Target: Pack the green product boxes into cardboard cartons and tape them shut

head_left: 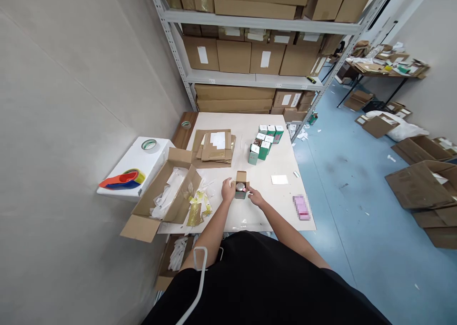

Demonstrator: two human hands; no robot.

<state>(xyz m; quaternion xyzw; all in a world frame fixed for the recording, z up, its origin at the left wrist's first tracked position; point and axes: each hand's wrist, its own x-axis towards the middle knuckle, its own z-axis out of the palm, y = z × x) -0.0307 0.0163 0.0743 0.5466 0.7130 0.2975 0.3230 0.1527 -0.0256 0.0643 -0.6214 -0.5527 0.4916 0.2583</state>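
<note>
A small green box (pixel 240 195) with its brown flap raised is between my hands near the front of the white table (pixel 250 218). Inside its open top shows a round, silvery lid (pixel 240 187). My left hand (pixel 228 190) grips the box's left side, and my right hand (pixel 254 196) has its fingers closed at the right side. Farther back stand several green-and-white small boxes (pixel 264 149) in a cluster. To their left lies a stack of flattened cardboard (pixel 216 149) with a white paper on top.
An open carton (pixel 193 182) with white paper sits at the left, beside crumpled yellow tape (pixel 195 213). A tape dispenser (pixel 123 178) rests on a white box (pixel 143 156). On the right are a white card (pixel 279 179) and a pixelated pink item (pixel 302 207). Shelving (pixel 257 80) stands behind.
</note>
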